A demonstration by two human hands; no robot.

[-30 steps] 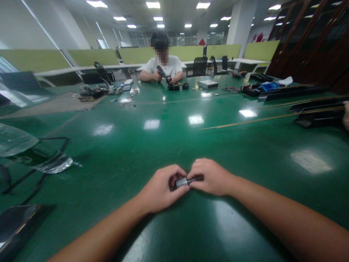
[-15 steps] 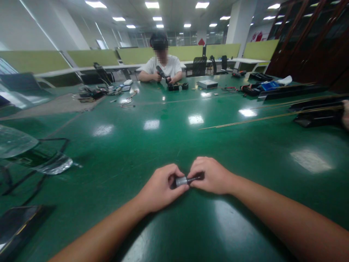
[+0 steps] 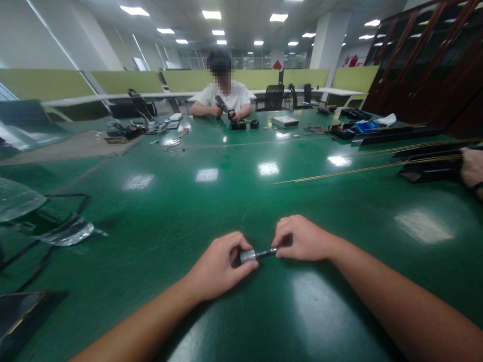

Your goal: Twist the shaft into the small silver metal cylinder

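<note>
Both my hands rest on the green table (image 3: 241, 201) near its front edge. My left hand (image 3: 219, 266) is curled round a small silver metal cylinder (image 3: 247, 256), gripping it between thumb and fingers. From the cylinder a thin dark rod (image 3: 267, 252) sticks out to the right. My right hand (image 3: 304, 239) pinches the far end of that rod with closed fingers. The two hands are a short gap apart, joined by the rod.
A person in a white shirt (image 3: 222, 95) sits across the table handling a dark tool. Long thin brass rods (image 3: 358, 168) and black trays (image 3: 426, 166) lie at the right, where another person's hand (image 3: 471, 168) shows. Clear plastic pieces (image 3: 56, 229) lie at the left.
My right hand has slid to the right away from my left, so more of the dark rod shows between them. The view has tilted down a little.
</note>
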